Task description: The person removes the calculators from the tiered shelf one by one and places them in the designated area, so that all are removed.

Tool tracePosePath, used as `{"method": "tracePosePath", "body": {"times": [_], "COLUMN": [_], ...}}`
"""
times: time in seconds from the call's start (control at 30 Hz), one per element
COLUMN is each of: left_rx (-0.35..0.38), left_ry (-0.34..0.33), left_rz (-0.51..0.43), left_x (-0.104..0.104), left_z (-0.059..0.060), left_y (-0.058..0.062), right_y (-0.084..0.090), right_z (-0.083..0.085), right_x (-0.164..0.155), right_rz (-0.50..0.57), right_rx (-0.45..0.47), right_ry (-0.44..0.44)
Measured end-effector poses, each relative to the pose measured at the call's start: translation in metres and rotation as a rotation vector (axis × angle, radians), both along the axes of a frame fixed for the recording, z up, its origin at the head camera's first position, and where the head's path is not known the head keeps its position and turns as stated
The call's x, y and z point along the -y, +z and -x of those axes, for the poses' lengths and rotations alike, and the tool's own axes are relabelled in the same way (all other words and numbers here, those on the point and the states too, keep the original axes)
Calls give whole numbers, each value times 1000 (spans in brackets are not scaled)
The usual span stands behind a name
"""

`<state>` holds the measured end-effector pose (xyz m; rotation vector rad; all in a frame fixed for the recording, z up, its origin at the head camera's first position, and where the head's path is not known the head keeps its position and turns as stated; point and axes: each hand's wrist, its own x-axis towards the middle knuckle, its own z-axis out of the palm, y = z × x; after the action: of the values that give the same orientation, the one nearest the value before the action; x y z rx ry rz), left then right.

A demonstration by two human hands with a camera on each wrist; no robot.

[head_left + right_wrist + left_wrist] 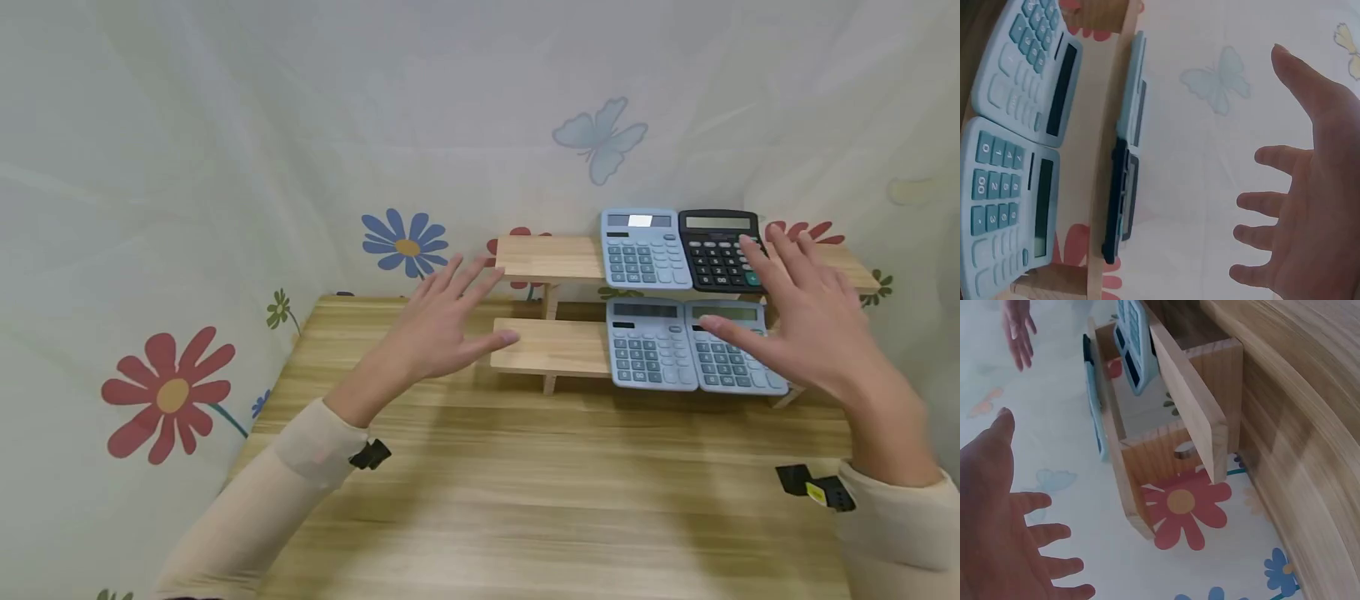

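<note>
Both hands are raised with fingers spread, and neither holds anything. In the head view the left hand (pixel 438 325) hovers by the left end of a two-tier wooden shelf (pixel 551 257). The right hand (pixel 813 312) is in front of the shelf's right side, partly covering calculators there. On the upper tier a light blue calculator (pixel 647 250) sits beside a black calculator (pixel 720 250). Two more light blue ones, a left calculator (pixel 651 343) and a right calculator (pixel 731 358), lean side by side on the lower tier. The right wrist view shows the right hand (pixel 1316 194) apart from all the calculators.
The shelf stands at the back of a wood-grain table (pixel 540 492). Behind it hangs a pale cloth (pixel 480 100) printed with flowers and a butterfly. Left of the calculators, the lower shelf board (pixel 555 346) shows bare wood. Dark straps sit at both sleeve cuffs.
</note>
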<state>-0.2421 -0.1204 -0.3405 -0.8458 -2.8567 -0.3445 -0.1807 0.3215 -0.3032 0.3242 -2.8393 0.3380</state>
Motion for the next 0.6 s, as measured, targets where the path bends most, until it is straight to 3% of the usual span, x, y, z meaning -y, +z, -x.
{"method": "tracePosePath", "body": {"times": [0.2,0.33,0.47,0.6], "left_rx": [-66,-98,-19,94], "left_ry": [-86,-230,-359,-368], "left_rz": [-1,-78,-260,-421], "left_x": [-11,-23,-40,-57], "left_z": [-20,-41,-58,-65], "left_y": [3,0,-10,-25], "right_y": [-7,-27,-52,-78], "right_z": [-15,-26,-29,-17], "right_x": [-23,-48,-72,-93], "right_rz": [174,345,412,452], "right_rx": [-73,-135,-168,-141], "right_ry": [19,-10,-97,-169]}}
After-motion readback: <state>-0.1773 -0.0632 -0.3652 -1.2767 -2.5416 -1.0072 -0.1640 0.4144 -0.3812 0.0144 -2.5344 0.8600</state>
